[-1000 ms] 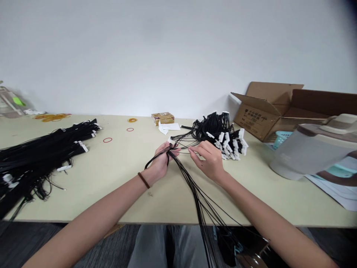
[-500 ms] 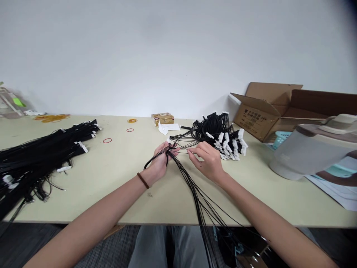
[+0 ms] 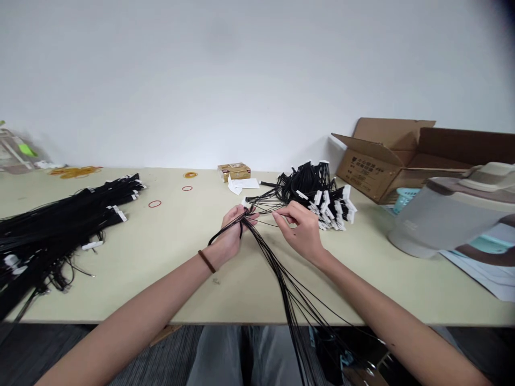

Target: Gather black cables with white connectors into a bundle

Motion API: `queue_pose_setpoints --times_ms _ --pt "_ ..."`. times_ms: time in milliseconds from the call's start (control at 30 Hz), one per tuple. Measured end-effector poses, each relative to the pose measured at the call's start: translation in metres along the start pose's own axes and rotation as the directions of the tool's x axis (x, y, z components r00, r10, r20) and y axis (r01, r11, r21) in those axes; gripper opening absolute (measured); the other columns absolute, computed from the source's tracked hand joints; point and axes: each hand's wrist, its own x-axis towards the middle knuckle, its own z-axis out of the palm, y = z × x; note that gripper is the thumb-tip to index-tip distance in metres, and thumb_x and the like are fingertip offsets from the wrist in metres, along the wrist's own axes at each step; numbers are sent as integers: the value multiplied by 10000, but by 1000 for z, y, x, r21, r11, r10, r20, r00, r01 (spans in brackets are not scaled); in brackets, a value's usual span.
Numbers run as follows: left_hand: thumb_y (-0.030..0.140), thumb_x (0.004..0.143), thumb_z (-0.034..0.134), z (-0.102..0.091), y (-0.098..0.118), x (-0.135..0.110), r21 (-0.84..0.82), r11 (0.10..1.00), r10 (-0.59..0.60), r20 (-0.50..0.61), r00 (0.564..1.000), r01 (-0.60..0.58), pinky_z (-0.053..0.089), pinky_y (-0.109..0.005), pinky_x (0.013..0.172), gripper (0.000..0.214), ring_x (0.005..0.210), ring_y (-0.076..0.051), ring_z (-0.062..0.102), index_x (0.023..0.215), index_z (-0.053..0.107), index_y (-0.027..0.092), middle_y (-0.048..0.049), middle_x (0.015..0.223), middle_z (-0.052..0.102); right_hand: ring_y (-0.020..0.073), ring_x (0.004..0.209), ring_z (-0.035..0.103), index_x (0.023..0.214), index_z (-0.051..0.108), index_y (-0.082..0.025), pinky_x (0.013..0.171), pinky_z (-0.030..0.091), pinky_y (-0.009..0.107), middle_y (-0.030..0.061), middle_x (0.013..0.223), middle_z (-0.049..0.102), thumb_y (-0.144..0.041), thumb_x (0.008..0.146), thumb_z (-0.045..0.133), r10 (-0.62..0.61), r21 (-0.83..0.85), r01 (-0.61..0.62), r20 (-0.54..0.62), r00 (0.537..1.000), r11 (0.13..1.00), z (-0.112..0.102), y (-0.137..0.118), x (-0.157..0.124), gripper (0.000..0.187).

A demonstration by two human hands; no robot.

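My left hand point(image 3: 234, 230) is closed around a bundle of thin black wires point(image 3: 269, 254) with a white connector point(image 3: 244, 202) at its top. The long ends of the bundle hang over the table's front edge. To the right, my right hand point(image 3: 301, 228) pinches a thin black wire between thumb and fingers, level with the left hand. Several wires spread across the gap between the hands. Just behind the right hand lies a pile of coiled black cables point(image 3: 308, 182) with white connectors.
Long black cables point(image 3: 60, 220) cover the table's left side. Red rubber bands point(image 3: 155, 203), yellow bands point(image 3: 74, 171) and a small gold box point(image 3: 234, 171) lie farther back. At right stand an open cardboard box point(image 3: 374, 166) and a large grey jug point(image 3: 438, 214).
My right hand has shifted slightly right and up, its fingertips drawing a little away from the left hand. The left hand keeps its hold on the wire bundle.
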Motion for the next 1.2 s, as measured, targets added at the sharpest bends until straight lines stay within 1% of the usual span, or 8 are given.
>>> queue_pose_setpoints --times_ms 200,400,700,833,900,967,1067,1200 --pt "344 766 568 0 0 -1 32 999 16 40 999 -17 453 -278 694 211 761 -154 624 757 512 141 -54 883 601 71 501 332 631 573 -160 479 278 221 -48 539 359 -266 789 546 255 156 -249 -18 967 956 0 -1 3 192" --pt "384 748 577 -1 -2 -1 52 996 66 79 995 -70 454 -261 704 242 798 -153 616 755 526 148 -51 902 588 73 508 373 613 573 -148 463 289 215 -26 561 470 -353 728 597 506 371 -484 42 861 792 3 0 3 236" --pt "410 742 570 -2 -4 0 151 966 200 89 976 -212 460 -250 714 256 811 -150 583 706 518 162 -25 800 560 78 506 388 601 565 -157 477 321 218 -31 536 486 -377 691 631 605 498 -561 87 791 661 3 -2 4 246" --pt "400 757 550 -1 -4 0 168 959 213 102 972 -228 457 -253 709 244 779 -141 568 700 518 165 -17 777 541 83 519 387 647 567 -162 482 314 225 -27 567 470 -340 763 574 474 358 -451 25 880 818 0 -4 3 213" --pt "388 757 552 -1 -4 0 180 960 199 109 974 -216 451 -245 704 236 748 -130 552 692 518 164 -17 774 539 93 537 387 673 573 -167 514 324 239 -23 569 453 -288 802 535 294 178 -283 -37 955 942 -1 -4 1 181" --pt "383 753 559 -1 -4 -1 216 955 183 111 977 -203 440 -235 687 232 701 -118 528 688 527 162 -11 738 530 111 578 401 703 585 -177 556 338 254 -12 577 470 -234 822 510 75 -27 -76 -41 996 997 -1 -5 -1 152" --pt "388 747 565 -1 -4 -3 265 946 155 145 977 -189 421 -226 667 240 662 -110 490 673 536 161 -2 691 514 130 629 420 767 604 -194 575 345 259 7 626 540 -197 823 516 -119 -215 120 19 993 969 1 -4 -5 105" --pt "394 739 572 3 -2 -8 297 937 119 226 967 -185 398 -217 650 253 645 -105 460 654 535 159 5 667 504 132 626 426 787 603 -207 553 337 258 1 616 552 -199 815 541 -177 -271 170 -1 984 947 5 1 -9 69"
